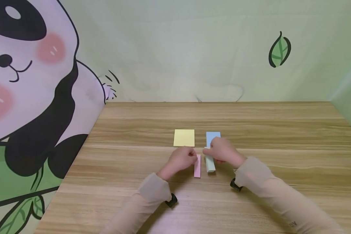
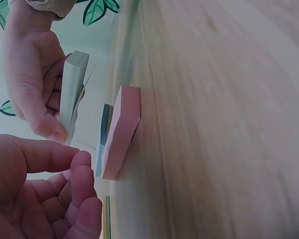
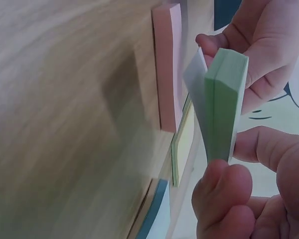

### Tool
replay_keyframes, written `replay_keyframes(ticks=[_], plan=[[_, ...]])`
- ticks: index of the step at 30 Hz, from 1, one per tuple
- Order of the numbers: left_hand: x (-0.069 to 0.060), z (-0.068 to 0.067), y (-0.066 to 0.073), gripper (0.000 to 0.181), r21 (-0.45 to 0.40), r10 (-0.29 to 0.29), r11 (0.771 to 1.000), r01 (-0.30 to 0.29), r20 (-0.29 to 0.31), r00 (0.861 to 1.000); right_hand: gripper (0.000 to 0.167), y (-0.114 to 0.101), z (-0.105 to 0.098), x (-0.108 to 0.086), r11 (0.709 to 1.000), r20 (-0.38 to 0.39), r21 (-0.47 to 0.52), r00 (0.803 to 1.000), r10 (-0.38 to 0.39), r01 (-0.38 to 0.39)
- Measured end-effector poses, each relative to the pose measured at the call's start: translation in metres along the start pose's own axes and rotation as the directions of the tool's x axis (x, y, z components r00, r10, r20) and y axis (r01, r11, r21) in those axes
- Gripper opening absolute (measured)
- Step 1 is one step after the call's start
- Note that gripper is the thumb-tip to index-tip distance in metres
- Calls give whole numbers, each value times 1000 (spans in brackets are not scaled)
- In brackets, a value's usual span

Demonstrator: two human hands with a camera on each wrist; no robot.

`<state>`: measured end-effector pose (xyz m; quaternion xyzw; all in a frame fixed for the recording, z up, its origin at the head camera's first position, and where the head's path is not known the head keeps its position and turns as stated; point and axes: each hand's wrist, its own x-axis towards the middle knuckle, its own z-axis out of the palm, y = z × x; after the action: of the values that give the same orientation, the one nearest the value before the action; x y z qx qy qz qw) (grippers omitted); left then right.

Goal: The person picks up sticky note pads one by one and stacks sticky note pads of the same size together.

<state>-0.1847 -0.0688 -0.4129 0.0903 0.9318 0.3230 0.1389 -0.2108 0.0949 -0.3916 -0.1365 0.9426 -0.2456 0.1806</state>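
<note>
A pale green sticky-note pad (image 3: 226,99) is held up off the table, pinched at one end between the thumb and fingers of my right hand (image 1: 224,151). A thin whitish sheet (image 3: 195,82) stands away from one face of this pad. My left hand (image 1: 182,160) is just to the left of it, fingers curled and thumb against the index finger; the left wrist view shows nothing between them. Below the left hand, a narrow pink sticky-note pad (image 1: 197,169) lies on the table. Beyond the right hand lies a blue pad (image 1: 213,136), partly covered by that hand.
A square yellow sticky-note pad (image 1: 184,138) lies on the wooden table (image 1: 120,169), left of the blue one. At the table's back edge hangs a pale green backdrop (image 1: 178,58) with a panda print. Both forearms carry dark wrist straps (image 1: 171,200).
</note>
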Motion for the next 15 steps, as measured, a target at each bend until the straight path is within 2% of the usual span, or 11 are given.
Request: replay_keyframes(ticks=[15], plan=[[-1,2,-7,9,-7,-8,1000,8,-27,1000,41,-10,10,7,999,10,35,1000,-5,5]])
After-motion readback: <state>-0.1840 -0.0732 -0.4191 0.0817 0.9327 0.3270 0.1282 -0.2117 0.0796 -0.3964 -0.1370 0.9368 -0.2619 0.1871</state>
